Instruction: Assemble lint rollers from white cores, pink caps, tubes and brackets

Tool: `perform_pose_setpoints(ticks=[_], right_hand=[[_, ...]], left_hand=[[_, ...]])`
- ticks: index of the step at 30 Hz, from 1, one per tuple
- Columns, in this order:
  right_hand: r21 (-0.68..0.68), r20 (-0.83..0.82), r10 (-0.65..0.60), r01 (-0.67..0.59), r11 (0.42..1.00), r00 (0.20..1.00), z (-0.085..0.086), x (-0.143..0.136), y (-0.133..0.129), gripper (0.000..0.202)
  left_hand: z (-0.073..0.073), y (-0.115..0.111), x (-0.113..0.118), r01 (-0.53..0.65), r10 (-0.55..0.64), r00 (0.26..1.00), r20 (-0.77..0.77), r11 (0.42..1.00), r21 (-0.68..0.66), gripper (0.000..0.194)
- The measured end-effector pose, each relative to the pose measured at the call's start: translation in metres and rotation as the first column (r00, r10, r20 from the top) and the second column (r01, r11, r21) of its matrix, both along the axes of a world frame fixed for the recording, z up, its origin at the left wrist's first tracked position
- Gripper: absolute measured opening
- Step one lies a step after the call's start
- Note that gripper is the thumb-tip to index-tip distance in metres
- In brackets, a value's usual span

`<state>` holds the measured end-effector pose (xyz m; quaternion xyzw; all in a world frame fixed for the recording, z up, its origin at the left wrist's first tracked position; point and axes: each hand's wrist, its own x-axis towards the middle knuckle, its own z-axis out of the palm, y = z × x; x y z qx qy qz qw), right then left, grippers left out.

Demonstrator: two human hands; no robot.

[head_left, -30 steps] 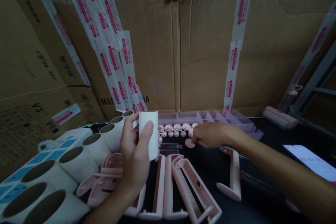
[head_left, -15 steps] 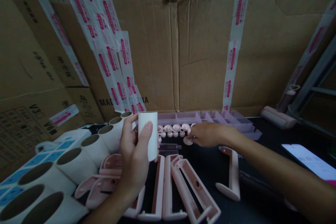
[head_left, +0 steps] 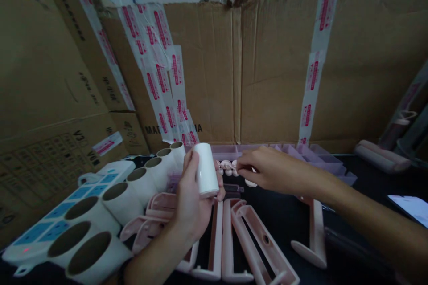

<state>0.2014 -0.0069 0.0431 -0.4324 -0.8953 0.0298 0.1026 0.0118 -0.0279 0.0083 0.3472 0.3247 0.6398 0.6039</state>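
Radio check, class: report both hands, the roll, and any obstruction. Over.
Left hand grips white roll. Right hand by small pink pieces, grasp unclear. Pink frames crowd left hand.

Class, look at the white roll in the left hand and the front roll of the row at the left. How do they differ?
The held roll is gripped in the left hand; the front roll stands beside other rolls. The held roll shows no hollow opening from here, while the front roll shows a wide, dark one. Both are white and cylindrical.

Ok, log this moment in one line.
left hand: holding white roll | right hand: at small pink parts | white tubes: left side
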Motion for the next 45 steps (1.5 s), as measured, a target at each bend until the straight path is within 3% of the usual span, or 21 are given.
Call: perform_pose_setpoints(ticks=[5, 11, 15, 22, 30, 38, 43, 45], right_hand=[[0.188, -0.294, 0.181, -0.129, 0.974, 0.938, 0.003, -0.030, -0.030, 0.006], [0.468, -0.163, 0.200, -0.103, 0.878, 0.966, -0.014, -0.047, -0.041, 0.043], [0.593, -0.157, 0.227, -0.092, 0.800, 0.961, -0.020, -0.050, -0.040, 0.042], [0.607, -0.212, 0.254, -0.077, 0.791, 0.944, -0.023, -0.052, -0.042, 0.039], [0.594, -0.216, 0.232, -0.061, 0.802, 0.948, -0.023, -0.052, -0.043, 0.022], [0.609, -0.183, 0.223, -0.067, 0.790, 0.957, -0.027, -0.050, -0.035, 0.013], [0.522, -0.285, 0.217, -0.038, 0.852, 0.934, -0.028, -0.046, -0.032, 0.023], [0.530, -0.317, 0.233, -0.032, 0.847, 0.920, -0.028, -0.046, -0.034, 0.024]], left_hand=[[-0.004, -0.001, 0.003, -0.042, 0.063, 0.988, 0.140, 0.989, -0.143, 0.014], [-0.009, -0.002, 0.004, -0.117, 0.166, 0.965, 0.202, 0.965, -0.232, 0.017], [-0.008, -0.003, 0.004, -0.099, 0.160, 0.958, 0.238, 0.963, -0.250, 0.023], [-0.010, -0.002, 0.004, -0.086, 0.148, 0.952, 0.267, 0.969, -0.231, 0.024], [-0.017, -0.003, 0.004, -0.116, 0.159, 0.952, 0.260, 0.978, -0.173, 0.023], [-0.010, -0.001, 0.005, -0.116, 0.152, 0.966, 0.210, 0.978, -0.174, 0.020], [-0.004, -0.001, 0.004, -0.131, 0.163, 0.965, 0.207, 0.978, -0.161, 0.024], [-0.004, -0.002, 0.004, -0.139, 0.170, 0.962, 0.215, 0.978, -0.153, 0.025]])
